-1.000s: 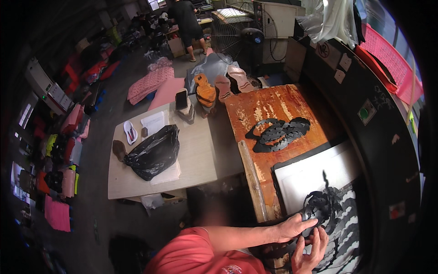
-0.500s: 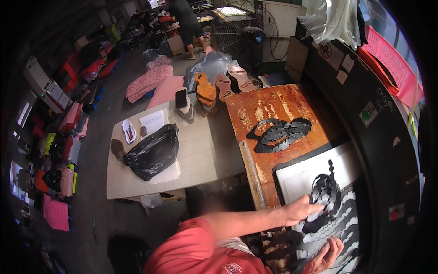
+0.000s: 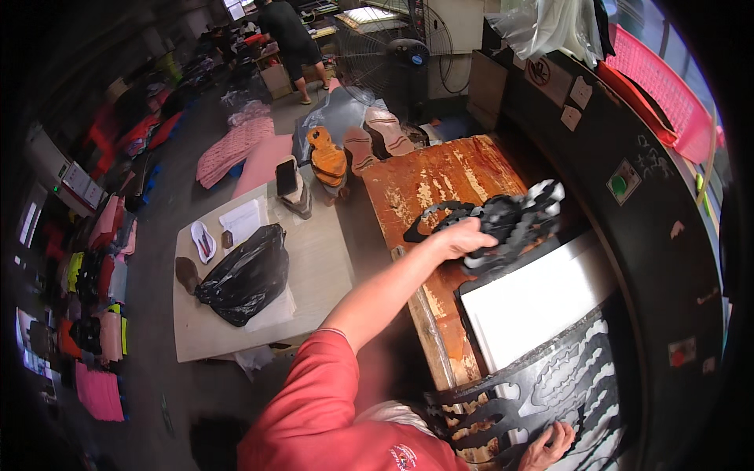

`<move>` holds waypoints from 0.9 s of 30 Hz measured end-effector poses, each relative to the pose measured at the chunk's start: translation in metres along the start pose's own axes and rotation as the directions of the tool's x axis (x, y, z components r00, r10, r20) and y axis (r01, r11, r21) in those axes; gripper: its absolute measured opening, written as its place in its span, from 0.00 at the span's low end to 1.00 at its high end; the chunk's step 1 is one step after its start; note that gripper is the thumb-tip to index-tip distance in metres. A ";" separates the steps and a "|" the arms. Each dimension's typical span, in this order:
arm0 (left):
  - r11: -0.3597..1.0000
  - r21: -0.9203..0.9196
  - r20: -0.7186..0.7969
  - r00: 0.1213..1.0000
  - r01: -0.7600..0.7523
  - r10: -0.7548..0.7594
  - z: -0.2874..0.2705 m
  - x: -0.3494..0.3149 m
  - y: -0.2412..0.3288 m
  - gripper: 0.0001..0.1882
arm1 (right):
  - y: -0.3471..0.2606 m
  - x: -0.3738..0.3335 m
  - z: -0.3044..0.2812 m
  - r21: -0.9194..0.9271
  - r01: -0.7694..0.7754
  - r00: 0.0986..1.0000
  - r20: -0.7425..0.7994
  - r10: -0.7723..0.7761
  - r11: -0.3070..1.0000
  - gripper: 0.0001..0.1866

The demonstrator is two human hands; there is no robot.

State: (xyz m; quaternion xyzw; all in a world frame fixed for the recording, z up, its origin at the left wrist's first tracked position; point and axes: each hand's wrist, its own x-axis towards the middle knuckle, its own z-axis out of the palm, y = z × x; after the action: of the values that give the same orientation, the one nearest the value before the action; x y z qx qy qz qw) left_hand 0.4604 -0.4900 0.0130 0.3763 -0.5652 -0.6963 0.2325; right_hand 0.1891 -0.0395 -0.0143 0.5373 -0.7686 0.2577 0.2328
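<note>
My left hand (image 3: 469, 237) is closed on a bundle of black wavy-edged cut pieces (image 3: 514, 224), partly blurred, over the worn orange-brown board. Behind my fingers lie more black cut pieces (image 3: 440, 210), partly hidden by the bundle. At the lower right, my right hand (image 3: 551, 446) rests with bent fingers, slightly apart, on a black sheet (image 3: 542, 385) with rows of wavy cut-out slots. Between the sheet and the bundle is a white cutting pad (image 3: 542, 294).
A pale table (image 3: 330, 259) on the left holds a black plastic bag (image 3: 250, 275), a phone (image 3: 286, 177), orange sole-shaped pieces (image 3: 327, 163) and a white shoe-shaped piece (image 3: 203, 241). The dark machine panel (image 3: 628, 228) borders the right side. Beyond stand a fan (image 3: 404, 53) and a person (image 3: 290, 39).
My left hand has carried the black pieces forward from over the slotted sheet to the orange-brown board. The right hand has settled onto the sheet. The view has shifted slightly.
</note>
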 end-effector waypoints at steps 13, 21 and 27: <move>0.928 0.259 -0.269 0.943 0.268 -0.197 -0.030 -0.013 0.007 0.30 | 0.027 -0.016 0.018 -0.033 0.065 0.998 0.028 -0.064 0.997 0.07; 0.764 0.646 -0.350 0.882 -0.017 0.315 0.025 -0.039 0.004 0.27 | 0.021 -0.010 0.014 0.023 0.052 0.998 0.033 -0.053 0.998 0.08; 0.878 0.374 0.190 0.951 -0.299 0.243 0.189 -0.052 -0.019 0.18 | 0.029 0.006 -0.036 0.019 -0.156 0.988 0.014 0.156 0.988 0.09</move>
State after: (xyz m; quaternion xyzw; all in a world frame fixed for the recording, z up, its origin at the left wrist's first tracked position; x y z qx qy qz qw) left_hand 0.3450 -0.3308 0.0232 0.2840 -0.7568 -0.5512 0.2068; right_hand 0.1626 -0.0118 0.0127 0.4794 -0.8071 0.2795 0.2019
